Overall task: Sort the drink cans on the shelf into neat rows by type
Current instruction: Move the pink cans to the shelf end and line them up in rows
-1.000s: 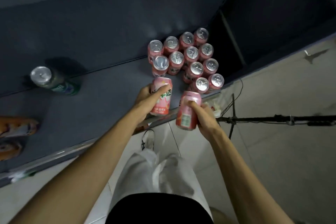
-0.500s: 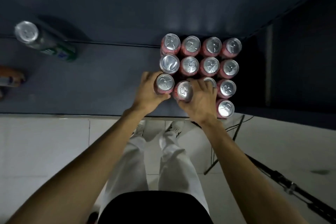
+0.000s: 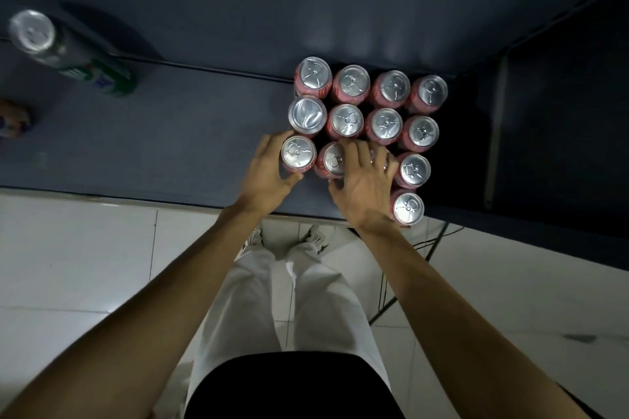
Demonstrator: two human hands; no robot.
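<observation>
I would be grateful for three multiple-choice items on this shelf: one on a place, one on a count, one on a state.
1. Where is the green can?
A) on the shelf, left of the pink cans, apart
B) among the pink cans
C) on the floor

2. How many cans are in the back row?
A) two
B) four
C) six

3. What is the left hand doing?
A) hanging idle
B) gripping the front-left can
C) lying flat on the shelf

Key:
1 A, it stands alone at the far left.
2 B, four tops show side by side.
3 B, fingers and thumb curl round that can.
</observation>
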